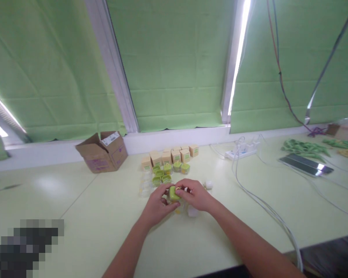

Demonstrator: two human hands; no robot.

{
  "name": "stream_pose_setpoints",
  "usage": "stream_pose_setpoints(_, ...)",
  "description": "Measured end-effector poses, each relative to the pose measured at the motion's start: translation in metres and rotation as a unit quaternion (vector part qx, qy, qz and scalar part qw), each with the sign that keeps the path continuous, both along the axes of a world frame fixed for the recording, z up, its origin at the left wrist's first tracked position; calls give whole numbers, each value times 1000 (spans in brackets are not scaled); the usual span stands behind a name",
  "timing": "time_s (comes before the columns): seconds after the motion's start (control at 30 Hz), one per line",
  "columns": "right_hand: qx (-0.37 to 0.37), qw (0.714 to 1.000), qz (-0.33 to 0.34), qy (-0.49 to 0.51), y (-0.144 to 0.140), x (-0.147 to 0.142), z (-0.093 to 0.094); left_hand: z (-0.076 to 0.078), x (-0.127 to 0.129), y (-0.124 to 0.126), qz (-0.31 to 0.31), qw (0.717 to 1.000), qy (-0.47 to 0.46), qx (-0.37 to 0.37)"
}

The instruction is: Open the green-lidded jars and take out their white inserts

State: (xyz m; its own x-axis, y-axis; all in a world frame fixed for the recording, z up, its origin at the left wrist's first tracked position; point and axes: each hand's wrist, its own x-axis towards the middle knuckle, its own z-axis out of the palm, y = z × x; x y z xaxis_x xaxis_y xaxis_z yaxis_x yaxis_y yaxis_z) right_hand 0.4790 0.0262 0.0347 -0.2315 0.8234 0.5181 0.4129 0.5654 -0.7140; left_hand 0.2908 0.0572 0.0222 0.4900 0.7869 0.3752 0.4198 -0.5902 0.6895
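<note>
Both hands, left hand (157, 204) and right hand (195, 195), pinch a small green jar (173, 193) with closed fingers; a slip could knock it into the jars (162, 174) just beyond.

Small green plastic pieces (162, 174) and tan cardboard cubes (170, 155) crowded the pale table (89, 216) just beyond both hands. An open brown carton (103, 151) blocked the far left, white cables (261, 200) the right; the near left lay open.
</note>
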Motion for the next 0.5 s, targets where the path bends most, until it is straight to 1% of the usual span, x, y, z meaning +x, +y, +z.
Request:
stream_pose_setpoints(0.37,17,999,-40,-27,-3,-3,3,-2,-1,2,15,1000,2,-1)
stream_pose_setpoints(0.5,13,998,-48,-31,-3,-3,3,0,-1,3,11,1000,4,15)
